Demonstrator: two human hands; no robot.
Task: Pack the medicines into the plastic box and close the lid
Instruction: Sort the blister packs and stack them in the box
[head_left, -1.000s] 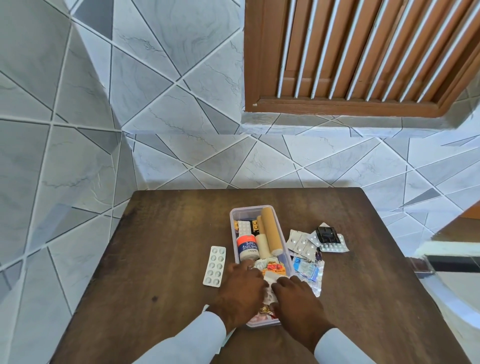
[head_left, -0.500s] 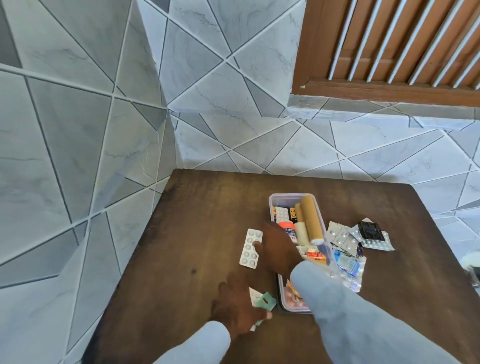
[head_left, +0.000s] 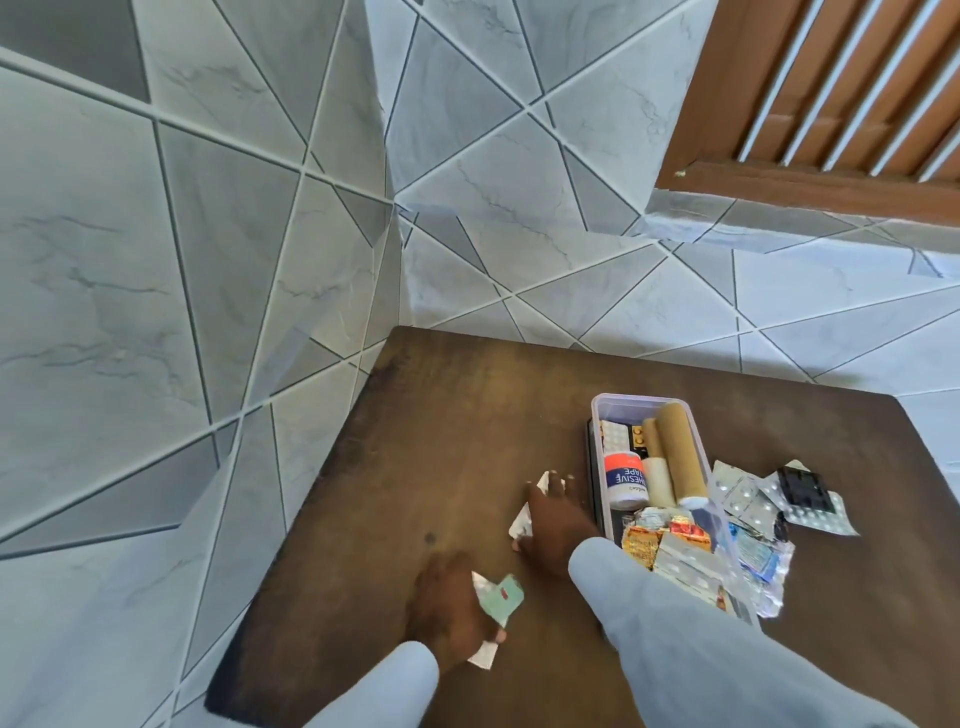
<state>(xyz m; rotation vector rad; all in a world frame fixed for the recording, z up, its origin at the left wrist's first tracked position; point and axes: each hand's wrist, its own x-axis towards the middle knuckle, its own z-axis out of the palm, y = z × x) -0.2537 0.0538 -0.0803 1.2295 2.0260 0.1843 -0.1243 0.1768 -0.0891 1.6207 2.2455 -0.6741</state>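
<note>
A clear plastic box (head_left: 698, 452) stands on the brown table (head_left: 441, 426), holding brown rolls, an adhesive tape roll (head_left: 626, 480) and several foil packets. My right hand (head_left: 556, 525) reaches across to the left of the box and lies over a white blister strip (head_left: 521, 525), fingers closed on it. At the near left, my left hand (head_left: 449, 608) grips a green-and-white medicine packet (head_left: 498, 597). More blister strips (head_left: 743, 499) and a black strip (head_left: 802, 491) lie loose to the right of the box.
Tiled walls meet in a corner behind and left of the table. A wooden louvred window (head_left: 831, 104) is at the upper right. Crumpled blue-and-silver packets (head_left: 763, 561) lie against the box's right side. No lid is visible.
Both hands left the near end of the box. My right hand crossed left onto the white blister strip, my left hand took up the green packet, and my head turned left.
</note>
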